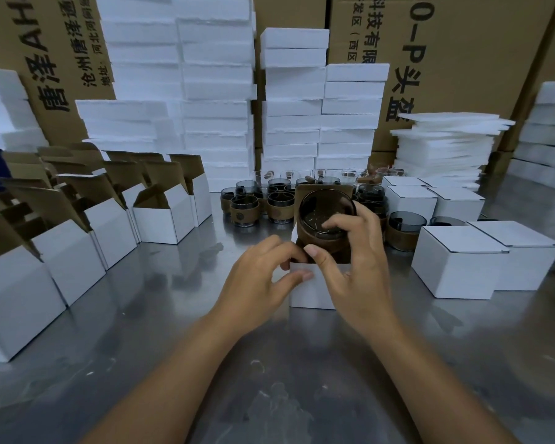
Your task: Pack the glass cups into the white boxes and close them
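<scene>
A dark glass cup (pixel 318 219) with a brown sleeve sits tilted in the mouth of an open white box (pixel 311 291) at the table's middle. My right hand (pixel 356 267) grips the cup, fingers curled over its rim and thumb on its side. My left hand (pixel 263 277) pinches the box's near left top edge. The box's brown lid flap (pixel 343 191) stands up behind the cup. Several more sleeved glass cups (pixel 260 203) stand grouped behind the box.
Rows of open white boxes (pixel 161 216) line the left side. Closed white boxes (pixel 458 261) sit on the right. Stacks of white foam (pixel 218 91) and brown cartons (pixel 462 52) fill the back. The steel table (pixel 269 379) reaches to the near edge.
</scene>
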A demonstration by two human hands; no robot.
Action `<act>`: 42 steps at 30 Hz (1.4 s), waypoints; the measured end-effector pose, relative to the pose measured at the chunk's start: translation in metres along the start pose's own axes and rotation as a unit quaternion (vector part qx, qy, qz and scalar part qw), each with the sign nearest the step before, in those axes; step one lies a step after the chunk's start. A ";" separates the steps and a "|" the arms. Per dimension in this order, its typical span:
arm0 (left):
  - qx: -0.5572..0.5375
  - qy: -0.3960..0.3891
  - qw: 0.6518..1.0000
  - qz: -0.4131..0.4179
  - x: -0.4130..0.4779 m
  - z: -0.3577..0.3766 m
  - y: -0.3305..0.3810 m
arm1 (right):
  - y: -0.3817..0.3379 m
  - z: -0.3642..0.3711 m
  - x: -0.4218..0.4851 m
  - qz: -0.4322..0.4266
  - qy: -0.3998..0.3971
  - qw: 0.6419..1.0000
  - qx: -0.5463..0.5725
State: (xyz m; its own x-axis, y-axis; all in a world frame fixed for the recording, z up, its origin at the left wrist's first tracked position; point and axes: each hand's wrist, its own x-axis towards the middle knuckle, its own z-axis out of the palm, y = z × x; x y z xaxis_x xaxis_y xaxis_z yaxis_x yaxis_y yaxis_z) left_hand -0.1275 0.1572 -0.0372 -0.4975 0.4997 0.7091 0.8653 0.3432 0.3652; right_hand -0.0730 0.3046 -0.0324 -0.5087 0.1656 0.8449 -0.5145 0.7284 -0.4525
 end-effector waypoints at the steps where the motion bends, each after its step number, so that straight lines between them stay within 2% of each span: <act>1: -0.006 -0.001 1.000 -0.001 0.000 0.000 -0.001 | 0.001 0.001 0.001 -0.007 0.010 1.000 -0.010; 4: -0.018 -0.004 1.000 -0.001 0.001 0.001 0.000 | 0.003 0.003 0.004 -0.016 0.039 0.999 -0.033; 6: -0.015 -0.007 1.000 -0.002 0.001 0.001 -0.001 | 0.003 0.003 0.005 -0.009 0.031 0.999 -0.034; 10: -0.018 -0.002 1.000 -0.005 0.000 0.002 -0.003 | 0.005 -0.001 0.004 0.002 -0.017 0.999 -0.038; 15: 0.002 0.009 1.000 -0.004 0.000 0.002 -0.003 | 0.005 -0.005 0.004 0.057 -0.091 0.994 -0.021; 21: 0.007 0.005 1.000 -0.006 0.000 0.001 -0.006 | 0.009 -0.008 0.003 0.041 -0.173 0.983 -0.040; 29: 0.012 0.007 1.000 0.002 -0.001 0.001 -0.005 | 0.014 -0.008 -0.002 0.005 -0.184 0.977 -0.105; 33: 0.003 0.008 1.000 0.011 -0.002 0.001 -0.004 | 0.008 -0.008 -0.001 0.024 -0.170 0.982 -0.085; 36: -0.057 0.032 0.998 -0.021 -0.002 0.000 -0.001 | 0.003 -0.003 0.002 0.083 -0.019 0.996 0.039; 38: -0.138 0.063 0.985 -0.081 0.001 -0.002 0.002 | 0.003 -0.002 0.007 0.190 0.071 0.964 0.172; 40: -0.218 0.076 0.958 -0.170 0.004 -0.002 0.003 | 0.006 -0.004 0.011 0.309 0.079 0.909 0.267; 42: -0.279 0.064 0.924 -0.251 0.007 0.000 0.000 | 0.009 -0.006 0.012 0.384 0.040 0.879 0.278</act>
State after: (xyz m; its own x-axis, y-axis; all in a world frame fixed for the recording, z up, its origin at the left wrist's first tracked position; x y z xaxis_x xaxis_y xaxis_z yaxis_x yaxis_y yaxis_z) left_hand -0.1309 0.1603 -0.0320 -0.8649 0.2781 0.4179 0.4411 0.0239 0.8971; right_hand -0.0795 0.3170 -0.0242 -0.8149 0.5296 0.2356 -0.3092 -0.0533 -0.9495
